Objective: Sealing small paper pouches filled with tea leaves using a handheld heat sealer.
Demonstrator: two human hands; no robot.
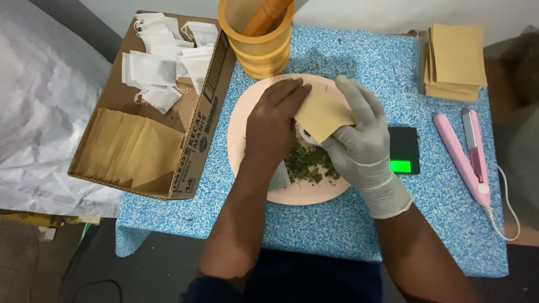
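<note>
Blue speckled table (348, 224), pale wall (359, 11), dark floor (146, 269).

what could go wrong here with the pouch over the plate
1. The pouch, pinched between the bare left hand and gloved right hand, could tip and scatter herbs past the plate.
2. The scale sits against the plate rim; an elbow nudge might shift it.

Even, soft overhead light; sharp centre, faint shadows, dim lower edge.
</note>
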